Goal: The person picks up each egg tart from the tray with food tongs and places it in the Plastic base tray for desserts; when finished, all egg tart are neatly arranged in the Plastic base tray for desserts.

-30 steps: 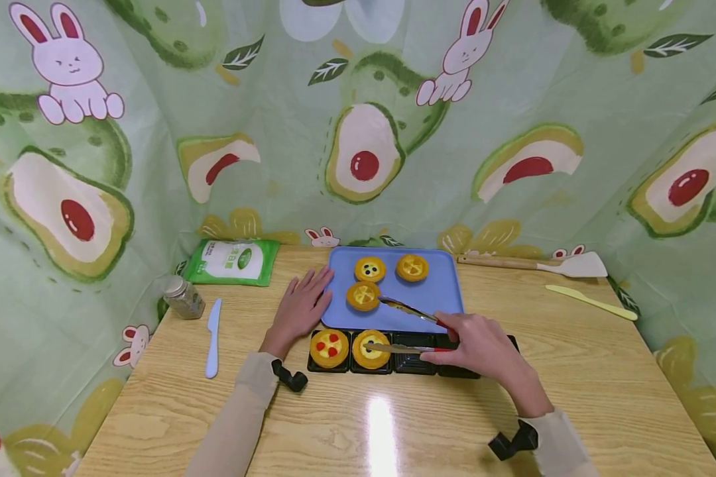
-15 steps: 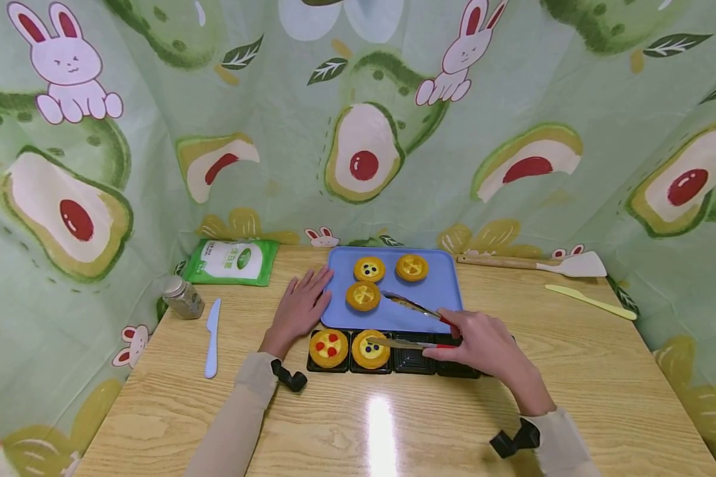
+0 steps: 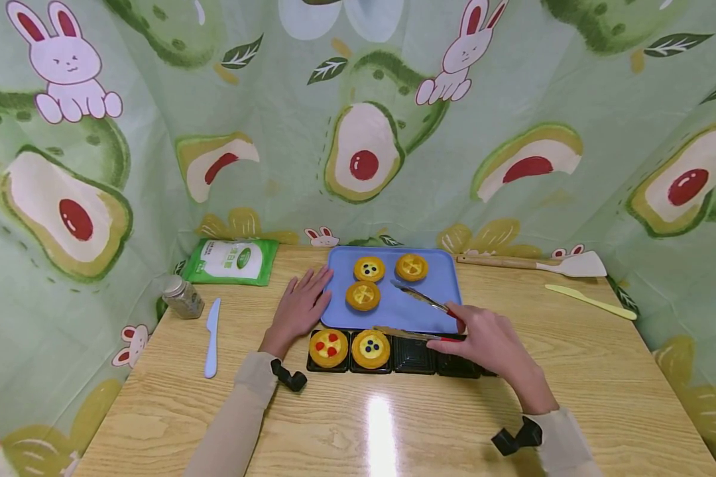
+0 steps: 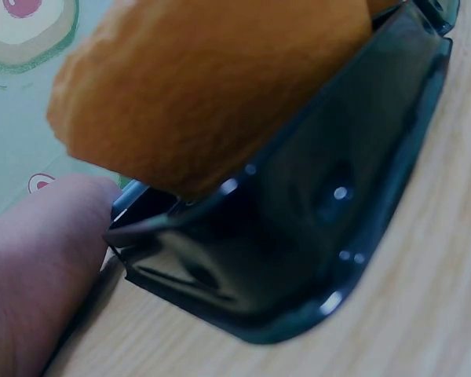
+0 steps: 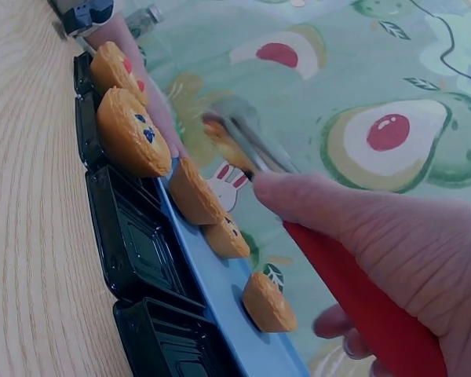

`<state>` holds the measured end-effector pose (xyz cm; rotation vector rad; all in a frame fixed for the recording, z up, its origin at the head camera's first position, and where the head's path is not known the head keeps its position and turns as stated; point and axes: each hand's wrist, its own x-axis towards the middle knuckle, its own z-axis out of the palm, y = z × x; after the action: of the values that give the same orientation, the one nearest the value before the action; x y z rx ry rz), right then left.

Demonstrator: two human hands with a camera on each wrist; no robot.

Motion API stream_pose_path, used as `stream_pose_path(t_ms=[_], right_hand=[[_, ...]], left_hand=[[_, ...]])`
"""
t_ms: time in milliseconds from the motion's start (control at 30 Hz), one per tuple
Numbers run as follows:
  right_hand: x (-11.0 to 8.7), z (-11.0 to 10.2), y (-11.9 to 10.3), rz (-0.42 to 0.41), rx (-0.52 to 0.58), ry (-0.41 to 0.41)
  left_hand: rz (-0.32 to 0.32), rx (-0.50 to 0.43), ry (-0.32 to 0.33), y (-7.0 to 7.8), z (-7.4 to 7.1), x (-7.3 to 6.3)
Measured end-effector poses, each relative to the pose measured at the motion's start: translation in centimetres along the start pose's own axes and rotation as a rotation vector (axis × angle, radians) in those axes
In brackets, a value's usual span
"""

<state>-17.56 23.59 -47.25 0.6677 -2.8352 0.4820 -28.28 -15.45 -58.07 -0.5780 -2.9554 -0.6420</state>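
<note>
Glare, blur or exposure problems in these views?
Head: bright glare streak on the table, in front of the black tray; left wrist: dim, tart soft in detail, small highlights on the black tray; right wrist: dim, tongs blurred towards the tips.

Pale green cloth [image 3: 292, 146] right across the back, and it wraps both sides too, soft creases running down it! Big halved avocados [image 3: 364, 136] all over the print, red stones gleaming, and there are the white rabbits [image 3: 67, 59], one high on the left, another right of centre, dark leaves [image 3: 328, 71] scattered between! Below, the table [image 3: 316, 430] shows light wood grain, and a bright white reflection [image 3: 381, 437] blazes down its near side
</note>
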Motion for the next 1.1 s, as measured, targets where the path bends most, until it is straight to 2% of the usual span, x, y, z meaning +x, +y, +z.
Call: stream_pose_path(t_ms=[133, 567, 833, 1100], right_hand=[[0.0, 0.0, 0.2, 0.051, -0.011, 0.035], [0.2, 0.0, 1.3, 0.194, -0.017, 0.027], [0.5, 0.6, 1.6, 0.204, -0.022, 0.007], [1.6, 1.4, 2.5, 0.209, -0.045, 0.009]], left_hand=[[0.000, 0.003, -0.001, -0.1, 0.0, 0.0], [0.007, -0.004, 0.010, 0.2, -0.2, -0.2], [-0.005, 0.010, 0.005, 0.1, -0.1, -0.2], [0.002, -0.019, 0.017, 0.4, -0.3, -0.2]])
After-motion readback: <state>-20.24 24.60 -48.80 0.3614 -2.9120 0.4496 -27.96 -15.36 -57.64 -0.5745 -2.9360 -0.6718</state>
